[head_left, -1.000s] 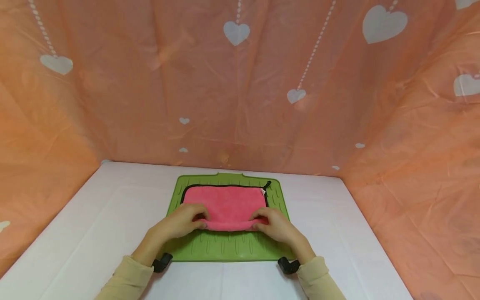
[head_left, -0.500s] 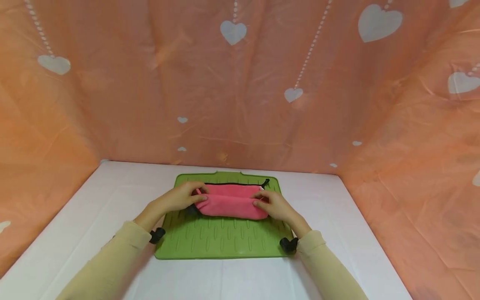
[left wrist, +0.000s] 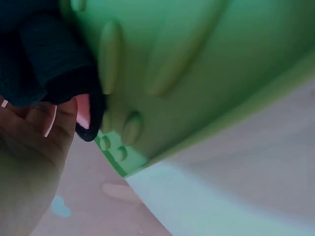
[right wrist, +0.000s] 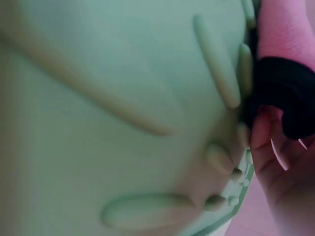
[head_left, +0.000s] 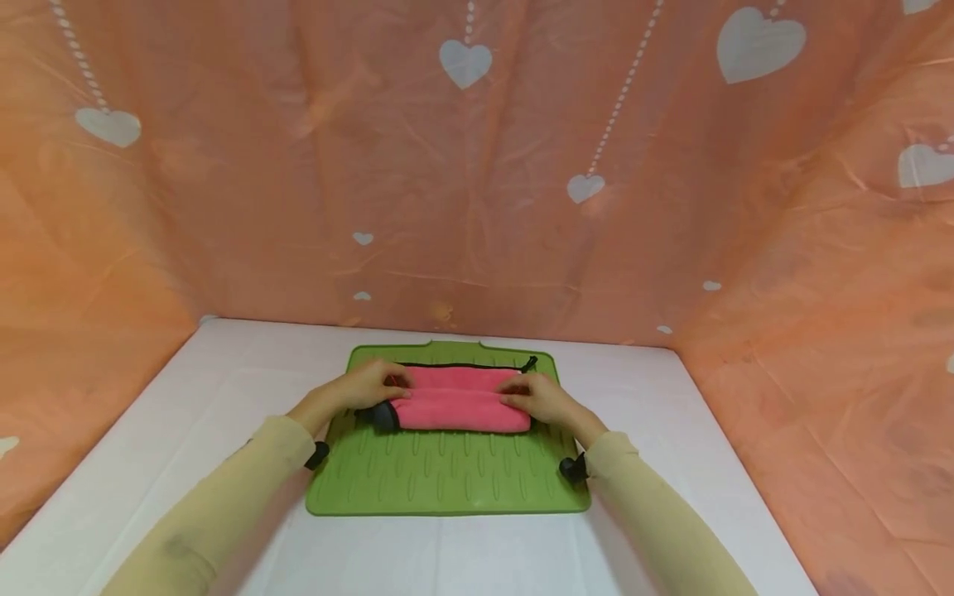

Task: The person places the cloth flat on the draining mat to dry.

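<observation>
A pink towel (head_left: pixel 464 414) with black edging lies on a green ridged mat (head_left: pixel 447 480), its near part rolled over toward the back. My left hand (head_left: pixel 367 386) grips the left end of the roll, where a dark grey portion of cloth sticks out. At the opposite end, my right hand (head_left: pixel 546 399) pinches the roll between thumb and fingers. The left wrist view has the black-edged towel end (left wrist: pixel 59 54) over the curled fingers of the left hand (left wrist: pixel 34 157). Pink cloth and a black border (right wrist: pixel 283 78) show above the right hand (right wrist: pixel 295 187) in the right wrist view.
The mat lies on a white-covered table (head_left: pixel 224 372). Orange curtain (head_left: pixel 417 165) with white hearts stands behind the table and along both sides. A black loop (head_left: pixel 529 363) sticks out from the towel's back right corner. Black wrist devices (head_left: pixel 572 469) sit under both wrists.
The towel's near edge has been rolled away from me, baring more of the mat in front. Both hands moved toward the back with it, then settled slightly lower on the roll.
</observation>
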Demonstrator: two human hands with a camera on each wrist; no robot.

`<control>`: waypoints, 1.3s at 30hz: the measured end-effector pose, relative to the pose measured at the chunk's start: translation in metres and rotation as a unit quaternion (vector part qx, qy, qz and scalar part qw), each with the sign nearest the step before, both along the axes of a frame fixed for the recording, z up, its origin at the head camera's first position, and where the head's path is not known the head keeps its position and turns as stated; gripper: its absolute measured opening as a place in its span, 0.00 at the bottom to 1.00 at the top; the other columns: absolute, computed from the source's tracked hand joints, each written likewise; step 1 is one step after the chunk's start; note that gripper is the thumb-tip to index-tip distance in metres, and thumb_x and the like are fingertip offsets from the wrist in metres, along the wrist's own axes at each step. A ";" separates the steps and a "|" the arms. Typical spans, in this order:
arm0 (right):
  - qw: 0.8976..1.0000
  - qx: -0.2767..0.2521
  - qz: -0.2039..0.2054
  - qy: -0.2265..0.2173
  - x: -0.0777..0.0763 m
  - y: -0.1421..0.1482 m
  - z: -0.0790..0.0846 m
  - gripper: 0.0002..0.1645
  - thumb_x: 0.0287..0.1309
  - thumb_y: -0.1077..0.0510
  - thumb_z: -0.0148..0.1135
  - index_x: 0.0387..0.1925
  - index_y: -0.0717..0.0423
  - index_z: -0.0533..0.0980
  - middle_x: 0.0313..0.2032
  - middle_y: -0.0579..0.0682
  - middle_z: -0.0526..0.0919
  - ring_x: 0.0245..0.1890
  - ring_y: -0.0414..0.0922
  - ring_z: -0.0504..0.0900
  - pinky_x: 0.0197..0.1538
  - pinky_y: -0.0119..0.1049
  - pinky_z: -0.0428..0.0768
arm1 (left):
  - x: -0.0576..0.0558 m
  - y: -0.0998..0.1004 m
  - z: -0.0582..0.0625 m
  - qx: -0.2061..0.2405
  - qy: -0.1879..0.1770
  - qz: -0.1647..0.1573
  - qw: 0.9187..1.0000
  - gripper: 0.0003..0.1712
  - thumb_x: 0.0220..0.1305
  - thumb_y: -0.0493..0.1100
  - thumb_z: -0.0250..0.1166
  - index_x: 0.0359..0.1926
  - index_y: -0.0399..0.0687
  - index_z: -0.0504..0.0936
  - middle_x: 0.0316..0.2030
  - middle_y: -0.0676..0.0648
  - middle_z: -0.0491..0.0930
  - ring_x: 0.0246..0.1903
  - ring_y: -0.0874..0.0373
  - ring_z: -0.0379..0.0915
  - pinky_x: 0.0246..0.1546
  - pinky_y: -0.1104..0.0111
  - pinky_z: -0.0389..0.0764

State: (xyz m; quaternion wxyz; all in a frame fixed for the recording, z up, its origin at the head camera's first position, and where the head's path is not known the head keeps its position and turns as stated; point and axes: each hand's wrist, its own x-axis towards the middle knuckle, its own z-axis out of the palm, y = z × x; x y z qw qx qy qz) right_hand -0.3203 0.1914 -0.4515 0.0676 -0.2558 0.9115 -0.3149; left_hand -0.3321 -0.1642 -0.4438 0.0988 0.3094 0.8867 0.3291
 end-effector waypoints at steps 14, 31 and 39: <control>0.999 0.007 -0.013 0.038 0.006 -0.002 0.007 0.14 0.71 0.55 0.66 0.54 0.52 0.86 0.50 0.49 0.87 0.53 0.47 0.83 0.55 0.46 0.82 | 0.008 0.002 0.007 0.006 0.139 0.001 0.990 0.06 0.70 0.38 0.70 0.45 0.43 0.87 0.40 0.50 0.83 0.38 0.57 0.79 0.40 0.60 0.82; 0.967 0.058 0.088 0.234 0.059 0.004 0.017 0.08 0.62 0.61 0.74 0.43 0.51 0.86 0.45 0.47 0.86 0.50 0.48 0.83 0.56 0.47 0.82 | 0.055 -0.008 0.023 -0.091 0.329 -0.064 0.938 0.08 0.60 0.38 0.77 0.39 0.51 0.88 0.40 0.54 0.83 0.42 0.56 0.81 0.46 0.54 0.81; 0.953 0.127 0.148 0.232 0.062 0.011 0.006 0.12 0.58 0.63 0.76 0.45 0.52 0.87 0.48 0.46 0.84 0.52 0.48 0.82 0.58 0.46 0.80 | 0.061 -0.018 0.012 -0.126 0.337 -0.092 0.928 0.11 0.58 0.38 0.79 0.40 0.52 0.88 0.41 0.52 0.83 0.45 0.54 0.80 0.44 0.54 0.81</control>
